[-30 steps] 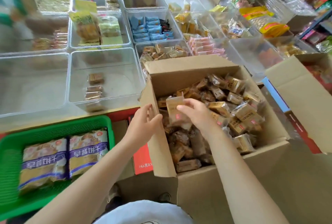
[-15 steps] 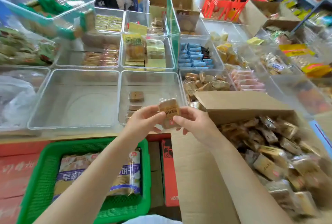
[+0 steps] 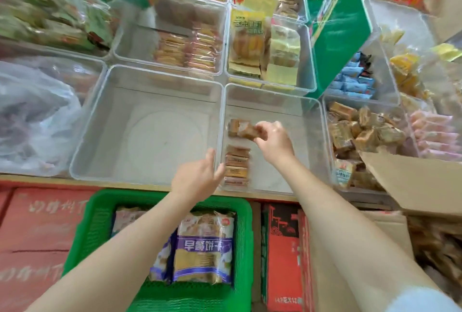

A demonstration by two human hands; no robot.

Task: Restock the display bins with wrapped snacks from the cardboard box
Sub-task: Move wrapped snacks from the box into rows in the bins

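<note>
Our right hand [image 3: 273,140] pinches a brown wrapped snack [image 3: 246,131] at its fingertips, low inside the clear display bin [image 3: 310,121] at the centre of the counter, just over another snack lying at the bin's far left. Our left hand [image 3: 197,178] hangs with fingers straight and loose, holding nothing, at the near left wall of the same bin. A short row of wrapped snacks [image 3: 236,165] lines the bin's near left side, just right of that hand. To the left sits a clear bin [image 3: 100,121] with a bare floor; to the right, a bin heaped with brown packets [image 3: 360,131]. The cardboard box [image 3: 420,186] shows at the near right, one flap reaching over that heaped bin. Below the counter edge, a green basket [image 3: 95,224] holds purple-labelled biscuit bags [image 3: 203,246], beside red cartons [image 3: 282,256].
</note>
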